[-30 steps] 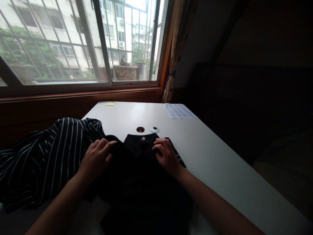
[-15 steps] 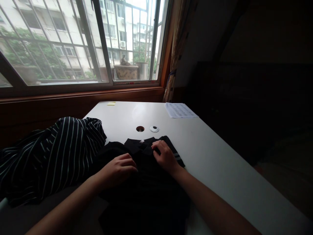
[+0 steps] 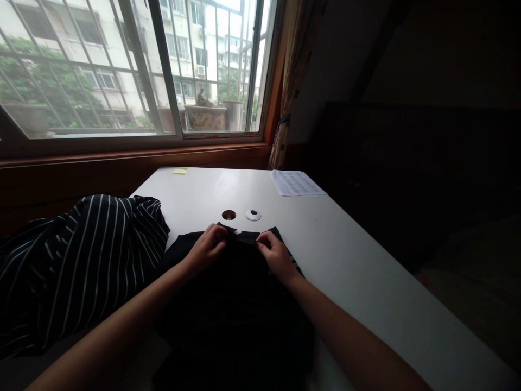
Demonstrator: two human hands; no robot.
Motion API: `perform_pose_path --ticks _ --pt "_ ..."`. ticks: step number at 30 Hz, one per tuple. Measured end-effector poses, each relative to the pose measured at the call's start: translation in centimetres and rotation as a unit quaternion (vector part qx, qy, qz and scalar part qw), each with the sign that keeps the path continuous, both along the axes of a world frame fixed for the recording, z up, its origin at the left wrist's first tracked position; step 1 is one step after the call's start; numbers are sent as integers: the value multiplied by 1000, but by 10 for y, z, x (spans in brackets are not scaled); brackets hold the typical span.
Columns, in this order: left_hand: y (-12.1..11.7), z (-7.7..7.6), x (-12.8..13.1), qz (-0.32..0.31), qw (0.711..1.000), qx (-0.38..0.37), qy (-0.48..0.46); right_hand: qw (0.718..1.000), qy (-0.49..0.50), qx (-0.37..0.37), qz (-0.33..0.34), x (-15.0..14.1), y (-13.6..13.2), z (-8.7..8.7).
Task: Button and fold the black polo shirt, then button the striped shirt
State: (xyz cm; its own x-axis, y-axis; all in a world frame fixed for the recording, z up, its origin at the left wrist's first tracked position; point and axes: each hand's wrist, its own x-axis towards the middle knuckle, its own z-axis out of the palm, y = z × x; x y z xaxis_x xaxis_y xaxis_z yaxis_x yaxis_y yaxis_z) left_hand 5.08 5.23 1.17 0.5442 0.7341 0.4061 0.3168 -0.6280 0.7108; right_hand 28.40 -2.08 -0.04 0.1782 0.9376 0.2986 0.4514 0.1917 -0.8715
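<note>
A black shirt (image 3: 240, 304) lies spread on the white table (image 3: 350, 250), its collar at the far end with a small white label (image 3: 237, 232) at the neck. My left hand (image 3: 208, 245) pinches the collar's left side. On the collar's right side, the fingers of my right hand (image 3: 274, 254) are closed on the cloth. Light stripes show on the sleeve edge beyond my right hand. Much of the shirt's near part is too dark to make out.
A heap of black-and-white striped cloth (image 3: 93, 266) rests to the left. Beyond the shirt are a round hole (image 3: 228, 215) in the tabletop and a white cap (image 3: 253, 215). Printed sheets (image 3: 298, 183) and a yellow note (image 3: 179, 170) lie near the far edge, below a barred window (image 3: 191, 70).
My left hand has moved forward and slightly right, onto the collar, and grips it. My right hand stays at the collar's right side. The collar now lies straighter between both hands.
</note>
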Motion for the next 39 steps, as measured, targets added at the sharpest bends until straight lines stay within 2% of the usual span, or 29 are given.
perform_pose_path --ticks 2,5,10,14,19,23,26,31,35,39 --pt "5 -6 -1 -15 999 -36 -10 999 21 -42 3 3 4 -2" --pt "9 -10 -3 -42 996 -74 -19 997 38 -62 4 6 8 -4" --pt "7 -9 -1 -75 995 -65 21 995 70 -63 13 4 8 -5" --pt "4 -14 4 -63 996 -30 48 998 49 -33 28 0 3 -3" --pt "3 -18 6 -51 998 -36 32 994 -53 67 62 -4 -6 4" --pt "3 -11 2 -51 995 -79 23 971 -145 149 114 -9 -9 6" --pt "3 0 -2 -92 988 -127 13 959 -188 179 117 -12 -9 5" --pt "-2 16 -5 -198 962 -184 38 959 -163 213 91 -10 -11 5" --pt "-11 20 1 -232 944 -232 40 954 -154 243 90 -9 -16 6" --pt "-16 18 3 -233 930 -280 39 951 -160 251 78 -12 -16 8"
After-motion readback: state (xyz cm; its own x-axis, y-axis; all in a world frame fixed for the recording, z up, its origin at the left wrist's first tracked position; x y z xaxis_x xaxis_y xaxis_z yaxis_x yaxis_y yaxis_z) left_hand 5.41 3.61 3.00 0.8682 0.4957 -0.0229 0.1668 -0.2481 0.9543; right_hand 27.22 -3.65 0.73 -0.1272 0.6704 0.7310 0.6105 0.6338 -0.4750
